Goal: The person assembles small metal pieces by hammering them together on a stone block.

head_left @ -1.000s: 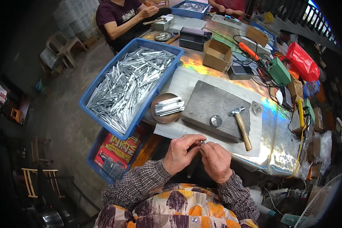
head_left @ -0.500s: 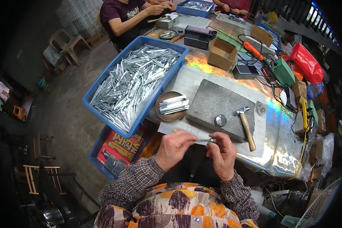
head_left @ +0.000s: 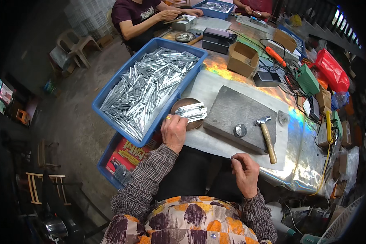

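My left hand (head_left: 175, 132) is at the near left rim of a round brown dish (head_left: 193, 123). Its fingers are closed at the ends of a pile of thin silvery metal strips (head_left: 192, 111) in that dish; whether one is between them is hidden. Just off the table's front edge, my right hand (head_left: 245, 172) is held with curled fingers and thumb together; anything in them is too small to make out. Right of the dish lies a grey stone block (head_left: 240, 114), bearing a small round metal piece (head_left: 240, 130) and a wooden-handled hammer (head_left: 267, 138).
A blue crate (head_left: 150, 91) full of metal strips stands left of the dish. Beneath it, another blue bin (head_left: 105, 168) holds a red package. Behind the block are a cardboard box (head_left: 242, 60) and a black box (head_left: 218, 40). Cables and a green box (head_left: 307, 79) crowd the right; two people sit across.
My hands held a thin strip between them over the table edge. Now the left has moved up to the dish, and the right has shifted slightly right and down, away from it.
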`<state>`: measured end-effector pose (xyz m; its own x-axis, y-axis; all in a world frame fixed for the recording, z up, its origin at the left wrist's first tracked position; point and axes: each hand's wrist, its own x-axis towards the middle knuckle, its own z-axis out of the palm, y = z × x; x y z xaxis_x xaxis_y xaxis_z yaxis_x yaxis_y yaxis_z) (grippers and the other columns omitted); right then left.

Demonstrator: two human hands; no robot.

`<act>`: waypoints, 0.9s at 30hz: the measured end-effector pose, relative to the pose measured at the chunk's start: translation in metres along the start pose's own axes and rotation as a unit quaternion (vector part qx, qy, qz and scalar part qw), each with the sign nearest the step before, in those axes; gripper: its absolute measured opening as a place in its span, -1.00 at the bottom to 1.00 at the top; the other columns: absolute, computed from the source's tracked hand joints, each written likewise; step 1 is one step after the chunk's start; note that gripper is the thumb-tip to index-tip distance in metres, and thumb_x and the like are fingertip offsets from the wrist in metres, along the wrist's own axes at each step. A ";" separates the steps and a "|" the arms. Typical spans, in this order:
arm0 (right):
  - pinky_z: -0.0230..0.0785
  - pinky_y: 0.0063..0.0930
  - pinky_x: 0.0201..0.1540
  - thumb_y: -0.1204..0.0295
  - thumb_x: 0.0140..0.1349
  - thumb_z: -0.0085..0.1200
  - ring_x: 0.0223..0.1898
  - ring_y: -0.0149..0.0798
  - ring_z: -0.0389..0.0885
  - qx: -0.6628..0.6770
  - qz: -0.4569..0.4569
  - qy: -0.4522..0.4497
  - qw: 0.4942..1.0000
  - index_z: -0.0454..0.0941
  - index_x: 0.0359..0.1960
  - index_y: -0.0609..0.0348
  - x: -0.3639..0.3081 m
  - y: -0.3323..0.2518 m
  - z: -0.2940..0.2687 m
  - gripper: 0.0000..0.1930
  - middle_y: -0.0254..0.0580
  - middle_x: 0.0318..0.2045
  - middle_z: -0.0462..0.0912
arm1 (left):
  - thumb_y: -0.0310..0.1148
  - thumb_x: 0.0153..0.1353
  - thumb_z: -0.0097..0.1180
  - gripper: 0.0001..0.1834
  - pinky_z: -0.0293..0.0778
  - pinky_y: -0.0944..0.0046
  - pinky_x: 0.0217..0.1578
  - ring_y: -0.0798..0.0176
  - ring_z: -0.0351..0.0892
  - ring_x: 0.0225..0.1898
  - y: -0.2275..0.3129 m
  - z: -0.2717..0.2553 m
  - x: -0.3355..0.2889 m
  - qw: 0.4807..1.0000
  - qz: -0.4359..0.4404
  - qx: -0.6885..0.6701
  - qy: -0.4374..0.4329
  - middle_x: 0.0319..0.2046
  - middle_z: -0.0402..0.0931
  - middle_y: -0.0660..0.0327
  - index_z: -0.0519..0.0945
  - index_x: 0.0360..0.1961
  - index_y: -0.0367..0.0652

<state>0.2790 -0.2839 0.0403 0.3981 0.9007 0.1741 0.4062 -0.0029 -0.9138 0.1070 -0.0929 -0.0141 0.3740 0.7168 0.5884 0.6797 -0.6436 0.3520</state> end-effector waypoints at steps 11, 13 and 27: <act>0.24 -0.68 -0.59 0.58 0.22 0.00 -0.64 -0.55 0.41 -0.028 0.004 0.003 1.000 0.51 -0.36 0.33 -0.005 0.009 -0.009 -0.94 -0.34 -0.62 0.49 | -0.53 -0.03 0.18 -0.92 0.42 0.16 -0.38 0.10 0.52 -0.41 -0.001 -0.058 0.017 0.997 0.066 0.025 0.041 -0.50 0.52 0.21 0.60 -0.46 -0.14; 0.24 -0.68 -0.59 0.58 0.22 -0.01 -0.64 -0.55 0.41 -0.022 0.010 0.004 1.000 0.51 -0.36 0.33 -0.005 0.014 -0.011 -0.94 -0.34 -0.62 0.49 | -0.52 0.01 0.15 -0.92 0.42 0.14 -0.44 0.07 0.52 -0.48 -0.020 -0.077 0.027 0.995 0.054 0.082 0.032 -0.51 0.53 0.16 0.62 -0.43 -0.14; 0.26 -0.67 -0.58 0.58 0.21 0.01 -0.63 -0.53 0.42 -0.038 -0.006 0.005 0.999 0.52 -0.35 0.33 -0.005 0.017 -0.014 -0.93 -0.31 -0.60 0.50 | -0.52 0.00 0.02 -0.95 0.47 -0.04 -0.48 -0.11 0.59 -0.47 -0.114 -0.068 0.046 0.950 -0.049 0.269 -0.151 -0.59 0.53 -0.02 0.52 -0.53 -0.26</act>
<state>0.2956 -0.2942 0.0293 0.4012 0.8963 0.1887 0.4713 -0.0254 -0.8816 0.0035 -0.0046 0.0220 0.4016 0.8628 0.3072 0.9141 -0.3983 -0.0764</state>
